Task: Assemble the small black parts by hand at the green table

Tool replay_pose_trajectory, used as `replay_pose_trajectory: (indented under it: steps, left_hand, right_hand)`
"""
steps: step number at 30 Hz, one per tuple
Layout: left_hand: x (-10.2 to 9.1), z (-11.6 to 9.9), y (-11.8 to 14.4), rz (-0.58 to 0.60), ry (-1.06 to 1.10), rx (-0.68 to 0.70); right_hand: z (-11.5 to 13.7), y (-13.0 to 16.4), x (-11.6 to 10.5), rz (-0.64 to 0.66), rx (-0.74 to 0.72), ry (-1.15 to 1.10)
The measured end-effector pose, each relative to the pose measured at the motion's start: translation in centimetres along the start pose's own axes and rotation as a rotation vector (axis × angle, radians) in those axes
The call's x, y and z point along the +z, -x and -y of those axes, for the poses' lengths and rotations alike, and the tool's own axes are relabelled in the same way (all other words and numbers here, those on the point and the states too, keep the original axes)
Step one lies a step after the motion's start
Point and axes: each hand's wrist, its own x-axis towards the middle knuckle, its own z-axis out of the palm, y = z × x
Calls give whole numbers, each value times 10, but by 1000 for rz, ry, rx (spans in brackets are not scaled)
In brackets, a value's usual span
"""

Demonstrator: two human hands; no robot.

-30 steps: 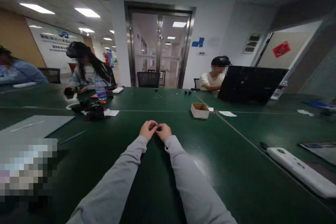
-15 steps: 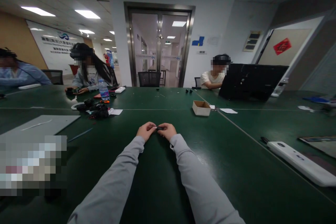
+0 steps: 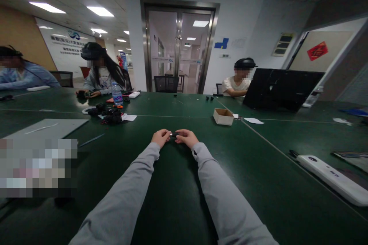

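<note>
Out in front of me, over the green table (image 3: pixel 178 183), both hands meet at a small black object with a shiny silvery end (image 3: pixel 173 135); it is too small to name. The fingertips of my left hand (image 3: pixel 161 138) pinch its shiny end. On the dark end, my right hand (image 3: pixel 186 138) is closed with thumb and fingers, partly hiding it. Grey sleeves cover both forearms.
A small open cardboard box (image 3: pixel 223 117) stands beyond my right hand. Left lie a black tangled bundle (image 3: pixel 107 114), a water bottle (image 3: pixel 117 95) and a grey board (image 3: pixel 48 127). A white elongated device (image 3: pixel 332 179) is at right, a black monitor (image 3: pixel 283 90) behind. Several people sit across.
My hands have drawn slightly apart, showing more of the small object between them. The fingers of my right hand look a bit straighter. The view has shifted slightly.
</note>
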Motion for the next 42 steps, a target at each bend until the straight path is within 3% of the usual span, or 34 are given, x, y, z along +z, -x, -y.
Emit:
replay_pose_trajectory:
  steps: [15,22,28,32,37,42]
  left_hand:
    - [-2,7,-7,27,-21,-68]
    - [-3,0,-5,77,139,60]
    - [-1,2,-5,19,0,-128]
    - [-1,4,-6,43,34,14]
    - [-1,0,-5,39,13,-119]
    - [0,-3,-4,45,28,-10]
  right_hand:
    - [1,-1,0,-31,-39,-16]
    - [0,-2,-1,-54,-5,-8]
    - [-1,-3,0,-53,9,-18]
    - [-2,-4,-1,-42,8,-23]
    - [-4,-5,-3,-24,-2,-21]
    - [-4,-5,-2,-37,-2,-33]
